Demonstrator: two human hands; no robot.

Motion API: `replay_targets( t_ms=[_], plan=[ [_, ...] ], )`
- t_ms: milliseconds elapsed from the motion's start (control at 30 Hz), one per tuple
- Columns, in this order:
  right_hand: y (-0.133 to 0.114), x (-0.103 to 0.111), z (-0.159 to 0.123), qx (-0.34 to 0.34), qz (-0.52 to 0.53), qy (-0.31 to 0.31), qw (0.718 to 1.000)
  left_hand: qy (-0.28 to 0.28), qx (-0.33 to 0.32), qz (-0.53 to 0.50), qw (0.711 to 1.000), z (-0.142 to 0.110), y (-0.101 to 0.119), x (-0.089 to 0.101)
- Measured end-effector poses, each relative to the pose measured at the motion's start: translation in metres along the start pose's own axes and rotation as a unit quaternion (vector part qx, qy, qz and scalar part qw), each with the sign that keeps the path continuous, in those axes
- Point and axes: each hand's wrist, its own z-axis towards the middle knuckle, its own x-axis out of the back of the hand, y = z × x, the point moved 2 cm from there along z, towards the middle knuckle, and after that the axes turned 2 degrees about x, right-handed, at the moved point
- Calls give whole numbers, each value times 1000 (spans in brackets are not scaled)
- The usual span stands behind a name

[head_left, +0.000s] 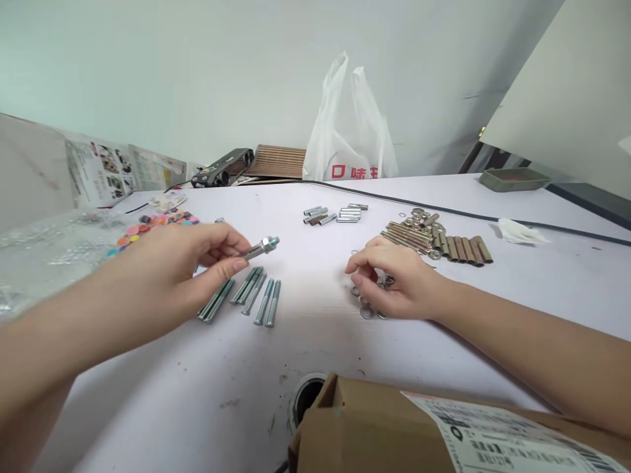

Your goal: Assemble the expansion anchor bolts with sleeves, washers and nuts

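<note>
Silvery hex-nutted metal bolt (261, 248) clamped in my left hand (192, 259).
It is near loose greenish-silver metal bolts (255, 293); my right hand (397, 279) curls at round silvery washers (365, 314), whether gripping I cannot tell.

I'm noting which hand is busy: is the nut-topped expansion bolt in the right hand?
No, the left hand holds the expansion bolt, while the right hand is apart from it, beside loose washers.

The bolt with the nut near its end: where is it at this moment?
In the head view, the bolt is left of centre, held in the left hand, pictured just above the loose bolts.
</note>
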Motion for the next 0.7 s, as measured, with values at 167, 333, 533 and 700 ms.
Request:
replay_targets(
  t_ms=[167,333,533,700],
  plan=[
    [-3,-4,5,5,-11,11,1000,42,106,-34,993,-6,-22,-13],
    [-1,-3,5,-15,-21,9,1000,71,167,3,983,0,-32,-13],
    [4,-2,5,-59,-41,-2,997,56,128,86,987,11,-58,-14],
    [4,-5,5,-72,-37,-14,997,72,140,160,975,19,-80,-16]
  ],
)
